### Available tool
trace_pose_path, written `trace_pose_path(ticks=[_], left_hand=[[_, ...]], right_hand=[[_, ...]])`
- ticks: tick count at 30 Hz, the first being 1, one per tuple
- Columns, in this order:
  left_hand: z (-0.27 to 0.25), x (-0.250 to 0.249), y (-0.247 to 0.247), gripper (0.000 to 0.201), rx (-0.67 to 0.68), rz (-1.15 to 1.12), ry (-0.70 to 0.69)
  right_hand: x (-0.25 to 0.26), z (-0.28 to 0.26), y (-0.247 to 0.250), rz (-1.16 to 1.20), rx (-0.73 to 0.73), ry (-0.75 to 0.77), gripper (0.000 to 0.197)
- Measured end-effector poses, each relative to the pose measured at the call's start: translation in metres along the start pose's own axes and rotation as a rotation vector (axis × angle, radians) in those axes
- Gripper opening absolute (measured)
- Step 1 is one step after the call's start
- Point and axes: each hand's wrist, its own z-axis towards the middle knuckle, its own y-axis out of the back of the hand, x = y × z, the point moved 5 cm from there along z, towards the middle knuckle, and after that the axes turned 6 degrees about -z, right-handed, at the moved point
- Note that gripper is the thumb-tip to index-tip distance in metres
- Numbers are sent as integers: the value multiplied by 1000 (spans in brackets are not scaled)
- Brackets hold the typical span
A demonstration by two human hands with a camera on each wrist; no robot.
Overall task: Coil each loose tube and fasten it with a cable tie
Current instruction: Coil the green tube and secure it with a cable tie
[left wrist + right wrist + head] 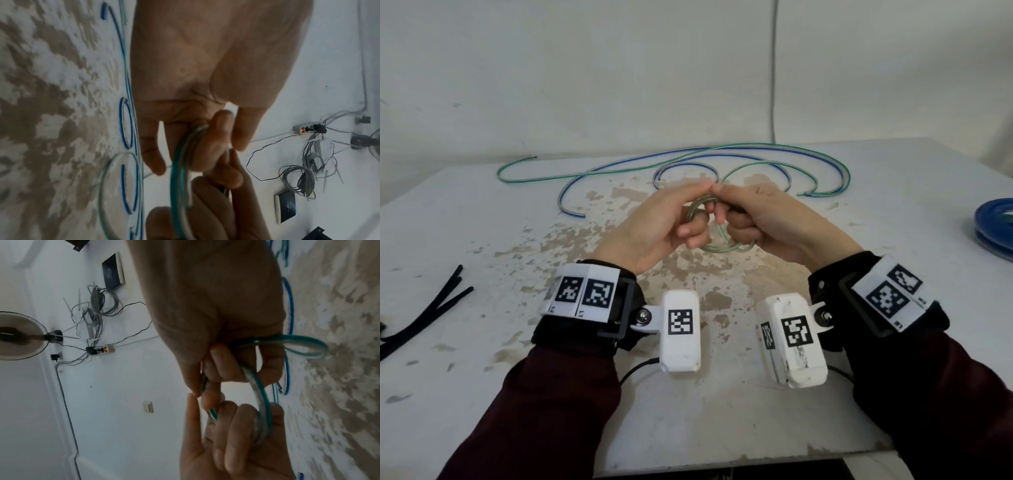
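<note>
- Black cable ties (421,308) lie in a loose bunch on the table (482,394) at the left edge of the head view, well apart from both hands.
- The left hand (654,226), just left of centre, curls its fingers round a small coil of green-striped clear tube (717,236), held above the table.
- The right hand (767,219), just right of centre, grips the same coil, its fingertips meeting the left hand's.
- Long loose tubes (688,161), blue-striped and green-striped, sprawl across the upper middle of the frame behind the hands.
- A blue coil (993,222) sits at the right edge.
</note>
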Motion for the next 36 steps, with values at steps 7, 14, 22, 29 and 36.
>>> trace_pose_path(ticks=[7, 14, 22, 29, 36], left_hand=[[4, 0, 20, 34, -186, 18, -139], [5, -2, 17, 35, -168, -178, -148], [4, 4, 6, 40, -77, -97, -30], [3, 8, 8, 38, -73, -21, 43], [6, -3, 20, 34, -140, -246, -184]], right_hand=[[-5, -2, 1, 43, 54, -62, 38], [-7, 2, -11, 155, 65, -54, 51], [-5, 6, 0, 201, -151, 35, 47], [-7, 5, -3, 162, -122, -65, 44], [-3, 1, -7, 201, -1, -11, 42]])
